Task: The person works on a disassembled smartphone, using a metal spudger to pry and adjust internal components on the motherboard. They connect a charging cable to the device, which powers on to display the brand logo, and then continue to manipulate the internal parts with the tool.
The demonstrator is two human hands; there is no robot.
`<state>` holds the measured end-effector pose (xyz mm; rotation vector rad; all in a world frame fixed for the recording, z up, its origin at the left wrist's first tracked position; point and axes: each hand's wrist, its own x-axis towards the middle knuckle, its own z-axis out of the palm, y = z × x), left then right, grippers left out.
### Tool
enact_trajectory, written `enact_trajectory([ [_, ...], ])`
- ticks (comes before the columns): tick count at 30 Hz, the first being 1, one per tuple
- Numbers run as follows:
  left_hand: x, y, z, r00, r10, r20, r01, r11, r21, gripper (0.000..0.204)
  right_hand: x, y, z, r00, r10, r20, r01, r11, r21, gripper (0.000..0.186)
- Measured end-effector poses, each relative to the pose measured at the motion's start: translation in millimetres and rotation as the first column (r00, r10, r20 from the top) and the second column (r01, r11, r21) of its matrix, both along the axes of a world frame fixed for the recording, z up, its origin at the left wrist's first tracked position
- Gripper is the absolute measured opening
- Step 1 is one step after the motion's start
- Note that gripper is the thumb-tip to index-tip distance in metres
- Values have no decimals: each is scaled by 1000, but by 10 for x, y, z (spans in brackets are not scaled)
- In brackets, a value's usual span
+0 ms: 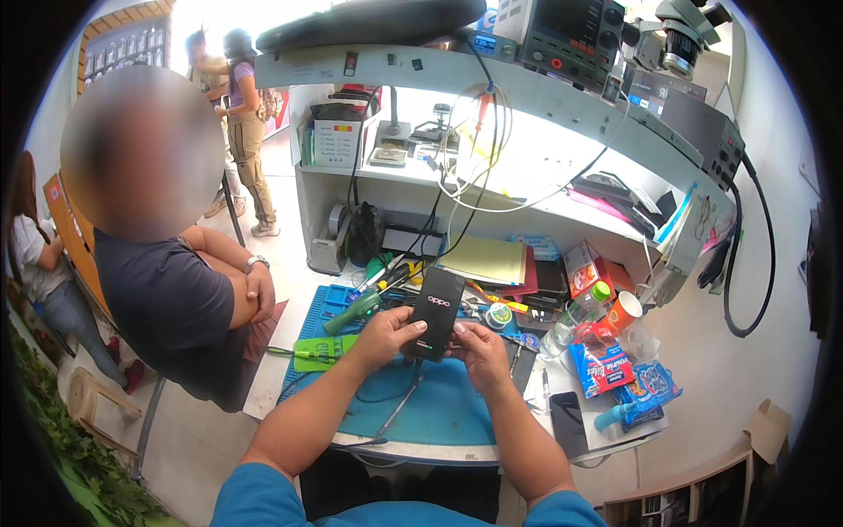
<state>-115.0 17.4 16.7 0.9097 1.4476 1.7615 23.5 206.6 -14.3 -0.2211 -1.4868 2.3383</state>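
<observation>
A black smartphone (pixel 438 309) is held upright in front of me, over the workbench, its screen lit with a startup logo. My left hand (pixel 383 341) grips its left edge, thumb on the lower part of the front. On the opposite side my right hand (pixel 481 353) pinches the lower right edge between thumb and fingers. Beneath both hands lies a blue work mat (pixel 452 408). A thin cable (pixel 399 408) runs across the mat below the phone; whether it is plugged in I cannot tell. A green-handled tool (pixel 353 312) and a bright green card (pixel 323 353) lie left of my left hand.
Right of the mat are another black phone (pixel 568 423), snack packets (pixel 602 364), a plastic bottle (pixel 571 323) and an orange cup (pixel 622 310). A shelf (pixel 562 97) with instruments overhangs the bench's back. A person (pixel 171 299) with crossed arms is close on the left.
</observation>
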Motion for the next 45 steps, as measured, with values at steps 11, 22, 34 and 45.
enact_trajectory([
  [11, -48, 40, -94, 999, 4, 54, -4, 1000, 11, 36, 9, -35, 20, 999, -31, -8, 31, 999, 44, 27],
  [22, -11, 15, -16, 999, 6, 36, -7, 1000, 9, 34, 13, -47, 41, 1000, -27, -12, 28, 998, 54, 27],
  [34, -7, 13, -13, 999, 2, 38, -3, 1000, 15, 34, 18, -53, 50, 999, -36, -17, 37, 998, 54, 25],
  [45, -27, 23, -46, 1000, 4, 28, -4, 1000, 8, 35, 11, -28, 17, 999, -39, -9, 40, 998, 52, 24],
])
